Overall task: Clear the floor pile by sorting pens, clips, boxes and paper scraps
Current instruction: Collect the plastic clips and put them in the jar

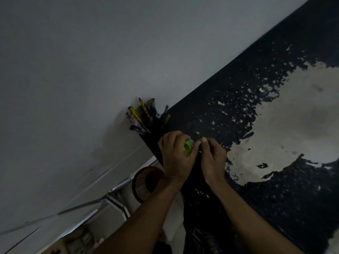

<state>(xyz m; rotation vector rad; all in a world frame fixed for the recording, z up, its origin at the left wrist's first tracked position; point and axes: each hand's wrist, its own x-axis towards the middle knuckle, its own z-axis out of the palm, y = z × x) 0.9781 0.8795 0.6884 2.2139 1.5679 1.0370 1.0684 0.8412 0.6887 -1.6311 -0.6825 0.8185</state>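
Observation:
The scene is dim and the view is tilted. My left hand [175, 154] grips a small green and yellow object [188, 147]; what it is I cannot tell. My right hand [212, 158] is beside it, thumb and fingertips pinched at the object's right side over the black worn tabletop [256, 110]. A black holder [152, 133] packed with several pens and pencils [145, 114] stands at the table's far corner against the wall, just beyond my left hand.
A grey wall [82, 61] fills the left and top. A red mesh basket [145, 182] sits below the table edge near my left wrist. Metal frame bars [110, 197] run along the lower left. The tabletop's coating is peeled to a pale patch [293, 125].

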